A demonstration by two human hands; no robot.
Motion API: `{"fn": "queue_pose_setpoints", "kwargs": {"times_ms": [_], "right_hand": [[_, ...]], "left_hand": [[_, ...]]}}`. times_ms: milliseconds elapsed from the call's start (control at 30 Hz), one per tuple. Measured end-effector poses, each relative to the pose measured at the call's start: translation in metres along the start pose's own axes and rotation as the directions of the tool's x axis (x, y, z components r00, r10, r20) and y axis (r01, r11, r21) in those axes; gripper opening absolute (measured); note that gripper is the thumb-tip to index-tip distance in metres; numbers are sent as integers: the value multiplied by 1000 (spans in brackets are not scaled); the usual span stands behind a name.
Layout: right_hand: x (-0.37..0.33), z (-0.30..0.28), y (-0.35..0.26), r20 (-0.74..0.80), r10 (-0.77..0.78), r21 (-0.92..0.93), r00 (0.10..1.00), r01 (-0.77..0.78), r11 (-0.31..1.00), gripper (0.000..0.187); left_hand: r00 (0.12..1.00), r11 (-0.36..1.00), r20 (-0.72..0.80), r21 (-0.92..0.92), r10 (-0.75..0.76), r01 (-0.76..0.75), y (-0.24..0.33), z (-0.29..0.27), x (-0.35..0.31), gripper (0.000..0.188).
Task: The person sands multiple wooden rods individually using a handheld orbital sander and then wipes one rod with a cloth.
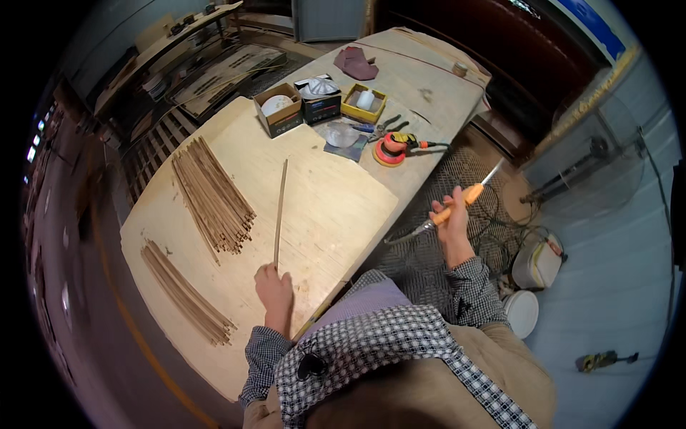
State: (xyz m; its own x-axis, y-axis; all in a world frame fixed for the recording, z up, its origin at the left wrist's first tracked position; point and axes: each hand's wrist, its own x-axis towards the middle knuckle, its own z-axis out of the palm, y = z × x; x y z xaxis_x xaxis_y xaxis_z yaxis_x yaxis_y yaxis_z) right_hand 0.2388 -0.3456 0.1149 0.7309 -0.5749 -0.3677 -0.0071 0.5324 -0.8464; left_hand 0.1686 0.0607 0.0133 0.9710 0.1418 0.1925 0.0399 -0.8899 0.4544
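Observation:
My left hand (274, 286) grips the near end of a long thin wooden stick (280, 207) that lies across a pale plywood board (336, 214) and points away from me. My right hand (449, 214) is off the board's right edge, closed around an orange-handled tool (461, 200) with a metal tip pointing up and right. A large bundle of similar sticks (211, 193) lies on the board's left part. A smaller bundle (187, 293) lies nearer the front left edge.
At the board's far end sit a cardboard box (279, 111), a dark box (320, 104), a yellow tray (363, 101), pliers (382, 127) and an orange round sander (391, 149). Right of me on the floor are a white bucket (523, 311), a canister (537, 261) and cables.

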Motion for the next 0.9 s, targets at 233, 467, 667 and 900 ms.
{"fn": "queue_pose_setpoints", "kwargs": {"times_ms": [233,467,667,900], "right_hand": [[-84,33,58,286,191,-111,939,-165,980,60],[-112,20,36,636,330,-322,698,-148,935,32],[-3,-102,5,459,515,-867,724,239,437,44],[86,-204,-11,241,564,27,789,576,-817,36]], "left_hand": [[713,645,169,-601,680,-472,150,-11,45,82],[724,473,441,-862,530,179,204,36,17,68],[671,558,702,-664,238,497,267,31,-5,37],[515,567,245,-447,821,-692,346,63,-65,17]]}}
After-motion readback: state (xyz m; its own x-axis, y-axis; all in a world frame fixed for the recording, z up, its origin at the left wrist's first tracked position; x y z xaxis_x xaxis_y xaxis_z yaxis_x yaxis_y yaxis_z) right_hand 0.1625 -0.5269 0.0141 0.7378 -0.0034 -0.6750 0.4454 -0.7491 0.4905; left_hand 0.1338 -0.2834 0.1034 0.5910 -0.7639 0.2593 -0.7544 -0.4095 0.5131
